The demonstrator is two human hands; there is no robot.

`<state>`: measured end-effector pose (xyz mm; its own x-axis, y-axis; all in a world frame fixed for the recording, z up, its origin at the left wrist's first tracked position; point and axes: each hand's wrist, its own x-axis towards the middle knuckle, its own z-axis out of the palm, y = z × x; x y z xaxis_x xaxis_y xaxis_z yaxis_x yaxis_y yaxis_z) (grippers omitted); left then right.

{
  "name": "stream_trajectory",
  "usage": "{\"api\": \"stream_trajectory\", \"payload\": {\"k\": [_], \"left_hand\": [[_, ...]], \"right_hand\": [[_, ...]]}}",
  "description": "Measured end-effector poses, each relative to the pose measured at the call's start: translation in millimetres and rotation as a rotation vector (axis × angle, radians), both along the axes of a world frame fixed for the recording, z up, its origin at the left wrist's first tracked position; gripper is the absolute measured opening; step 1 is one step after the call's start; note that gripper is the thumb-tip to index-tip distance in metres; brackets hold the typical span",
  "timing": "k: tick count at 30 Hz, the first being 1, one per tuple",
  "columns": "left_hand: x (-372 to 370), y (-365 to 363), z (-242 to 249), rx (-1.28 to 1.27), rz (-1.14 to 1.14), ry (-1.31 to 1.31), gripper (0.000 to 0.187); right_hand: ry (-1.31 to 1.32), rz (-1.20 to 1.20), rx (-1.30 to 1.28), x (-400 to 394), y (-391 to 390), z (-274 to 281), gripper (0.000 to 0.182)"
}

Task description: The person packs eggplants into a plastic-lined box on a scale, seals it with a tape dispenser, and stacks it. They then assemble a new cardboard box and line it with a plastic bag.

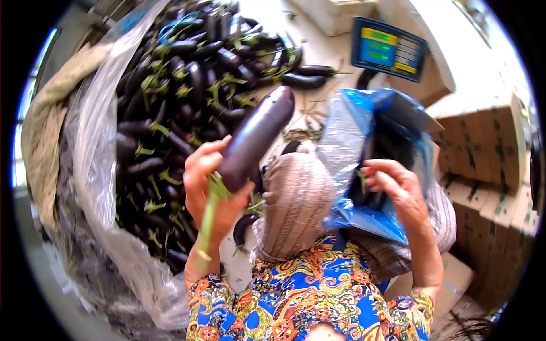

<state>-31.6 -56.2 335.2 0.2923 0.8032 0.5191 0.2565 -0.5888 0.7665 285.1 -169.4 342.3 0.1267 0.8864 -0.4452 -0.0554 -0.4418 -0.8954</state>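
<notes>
A large glossy eggplant [259, 136] with a long green stem is held in my left hand [213, 184], its rounded end tilted up and to the right. My right hand [398, 190] is over a box lined with blue plastic [347, 133], its thumb and forefinger pinched at a small green stem. Dark eggplants [392, 139] lie inside that box, partly hidden by the lining and my hand. To the left of my left hand spreads a big pile of eggplants [196, 77] with green stems.
A digital scale display [388, 49] stands behind the lined box. Cardboard boxes [483, 142] are stacked at the right. Clear plastic sheeting [94, 165] and a beige cloth [48, 119] border the pile at the left. A white foam box [335, 14] is at the top.
</notes>
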Motion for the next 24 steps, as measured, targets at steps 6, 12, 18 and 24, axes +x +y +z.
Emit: {"api": "stream_trajectory", "payload": {"k": [6,12,18,24], "left_hand": [[107,-29,42,0.525,-0.577,0.333,0.042],[114,-46,41,0.029,-0.746,0.182,0.044],[77,-29,37,-0.138,-0.558,0.16,0.035],[42,-10,28,-0.323,-0.268,0.106,0.03]], "right_hand": [[0.669,-0.032,0.089,-30,5,44,0.076],[1.066,-0.288,0.137,22,-27,-19,0.05],[0.649,-0.434,0.17,57,-44,-31,0.053],[0.349,-0.544,-0.077,72,-32,-98,0.061]]}}
